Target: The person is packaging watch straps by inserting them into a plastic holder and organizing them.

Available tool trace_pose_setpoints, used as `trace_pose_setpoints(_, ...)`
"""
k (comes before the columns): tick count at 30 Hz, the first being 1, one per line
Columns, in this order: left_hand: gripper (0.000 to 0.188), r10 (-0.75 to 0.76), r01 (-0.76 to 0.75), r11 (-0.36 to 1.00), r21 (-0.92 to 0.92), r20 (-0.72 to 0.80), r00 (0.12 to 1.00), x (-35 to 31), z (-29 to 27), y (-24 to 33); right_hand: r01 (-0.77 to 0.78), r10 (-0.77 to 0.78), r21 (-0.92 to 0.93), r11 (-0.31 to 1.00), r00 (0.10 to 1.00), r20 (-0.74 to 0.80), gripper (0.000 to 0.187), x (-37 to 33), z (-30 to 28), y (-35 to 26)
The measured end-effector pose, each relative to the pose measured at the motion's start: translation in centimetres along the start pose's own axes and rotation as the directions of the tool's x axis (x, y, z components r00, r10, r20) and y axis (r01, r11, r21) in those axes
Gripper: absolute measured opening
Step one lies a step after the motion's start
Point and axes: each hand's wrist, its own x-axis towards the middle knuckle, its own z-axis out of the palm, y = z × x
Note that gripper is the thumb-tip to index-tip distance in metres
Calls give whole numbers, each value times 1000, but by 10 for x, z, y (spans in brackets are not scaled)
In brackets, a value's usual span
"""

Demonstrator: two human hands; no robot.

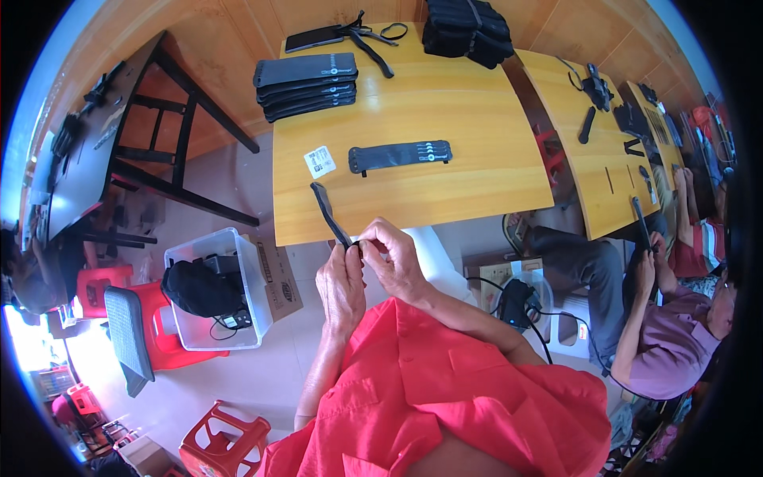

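Note:
Just off the near edge of the yellow table (477, 199), my left hand (342, 286) and my right hand (395, 258) come together. Both are closed, fingertips pinching one end of a narrow dark strap (327, 211). The strap's other end sticks up over the table edge; the pinched end is hidden by my fingers. Beyond my hands, a flat dark grey band (400, 156) with white print lies crosswise on the table. Left of that band is a small white printed label (320, 162).
A stack of dark bands (306, 86) sits at the far left of the table, a tied black bundle (467, 33) at the far right. Near the wall lie a dark flat device (313, 38) and pliers (370, 54). A clear bin (258, 310) stands left; co-workers sit right.

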Motion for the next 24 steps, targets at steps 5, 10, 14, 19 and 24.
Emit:
trace_pose_setpoints(5, 30, -19, 28, 993, -112, 81, 996, -3, -14, 12, -210, 201, 271, 940, 978, 60, 7, -2, -3, 1)
trace_pose_setpoints(10, 32, -116, 147, 973, -178, 170, 979, -15, -34, 20, -325, 391, 445, 834, 918, -61, 10, 24, -34, 3)
trace_pose_setpoints(14, 33, -149, 277, 879, -389, 328, 933, -26, -68, 18, -234, 428, 653, 720, 891, -153, 7, 37, -89, 18)
trace_pose_setpoints(19, 35, -216, 450, 679, -581, 427, 878, -43, -117, 6, -69, 465, 763, 643, 827, -317, 4, 55, -159, 27)
trace_pose_setpoints(24, 35, -257, 324, 453, -830, 226, 940, -62, -190, -34, 180, 306, 755, 630, 836, -455, 10, 48, -252, 45)
